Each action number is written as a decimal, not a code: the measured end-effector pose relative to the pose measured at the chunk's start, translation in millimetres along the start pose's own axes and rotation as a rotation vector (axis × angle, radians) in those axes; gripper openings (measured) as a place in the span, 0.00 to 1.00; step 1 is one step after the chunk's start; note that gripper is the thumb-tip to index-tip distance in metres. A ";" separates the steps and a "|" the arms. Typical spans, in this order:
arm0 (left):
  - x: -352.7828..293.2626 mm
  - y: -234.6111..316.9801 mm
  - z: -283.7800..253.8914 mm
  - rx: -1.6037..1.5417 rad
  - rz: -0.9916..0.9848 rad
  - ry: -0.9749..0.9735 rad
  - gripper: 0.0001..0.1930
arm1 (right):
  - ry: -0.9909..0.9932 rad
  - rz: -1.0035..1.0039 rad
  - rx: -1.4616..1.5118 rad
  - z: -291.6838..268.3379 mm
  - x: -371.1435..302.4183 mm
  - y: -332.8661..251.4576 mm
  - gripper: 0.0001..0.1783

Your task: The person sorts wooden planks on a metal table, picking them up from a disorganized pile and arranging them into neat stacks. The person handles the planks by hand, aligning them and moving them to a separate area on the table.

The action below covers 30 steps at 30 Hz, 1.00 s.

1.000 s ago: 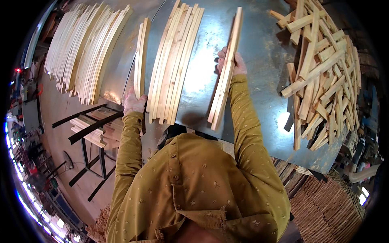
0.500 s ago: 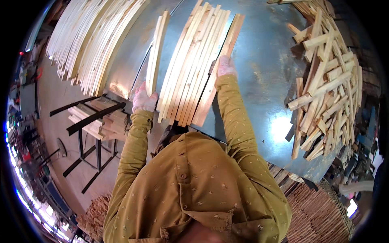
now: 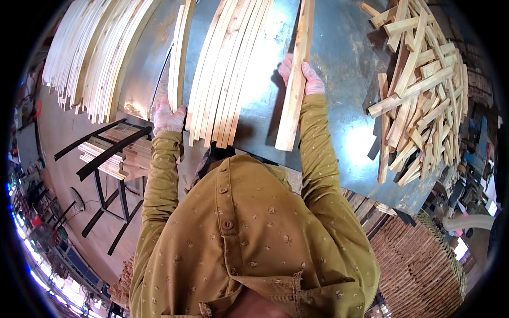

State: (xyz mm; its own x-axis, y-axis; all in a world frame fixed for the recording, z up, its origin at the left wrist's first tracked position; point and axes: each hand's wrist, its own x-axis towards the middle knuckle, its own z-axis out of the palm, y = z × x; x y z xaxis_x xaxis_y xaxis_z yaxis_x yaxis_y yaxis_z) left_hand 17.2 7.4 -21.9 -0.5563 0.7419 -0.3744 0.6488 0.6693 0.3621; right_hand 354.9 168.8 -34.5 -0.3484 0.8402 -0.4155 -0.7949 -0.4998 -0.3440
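My right hand [image 3: 303,77], in a pale glove, is closed around a wooden strip [image 3: 295,95]. That strip is apart from the row of wooden strips [image 3: 225,79] and casts a shadow on the metal tabletop [image 3: 339,37]. The row lies side by side in front of me, its ends close to the table's near edge. At the left of the row my left hand [image 3: 169,115], also gloved, grips the near end of one or two narrow wooden strips [image 3: 180,58], fingers at the left and thumb at the right.
A wide bank of pale strips [image 3: 101,53] lies at the table's far left. On the right is a jumbled heap of short wood pieces [image 3: 419,106]. A black metal stand [image 3: 114,180] holding wood is at the left; stacked wood [image 3: 416,265] sits low at the right.
My right hand has drawn its strip rightward, away from the row, and a gap now shows between them. The left hand still grips at the left. The whole view has shifted slightly.
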 end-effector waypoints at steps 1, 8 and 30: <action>-3.9 4.8 -2.1 0.029 0.031 0.034 0.35 | -0.026 0.027 -0.006 -3.9 -2.5 -2.6 0.25; -27.0 -3.8 -38.0 -0.836 0.213 -0.144 0.33 | 0.177 -0.145 -0.543 30.1 6.0 26.1 0.29; 40.2 -24.9 -87.8 0.022 0.088 -0.169 0.40 | -0.391 0.313 -2.560 156.4 98.1 283.7 0.19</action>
State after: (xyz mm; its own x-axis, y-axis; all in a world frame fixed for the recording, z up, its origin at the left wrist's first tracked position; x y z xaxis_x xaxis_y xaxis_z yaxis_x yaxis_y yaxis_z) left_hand -66.9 24.2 29.0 -0.4028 0.7787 -0.4810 0.7036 0.5995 0.3814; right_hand 17.5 142.4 -41.2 -0.5198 0.5851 -0.6225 0.8415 0.4764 -0.2548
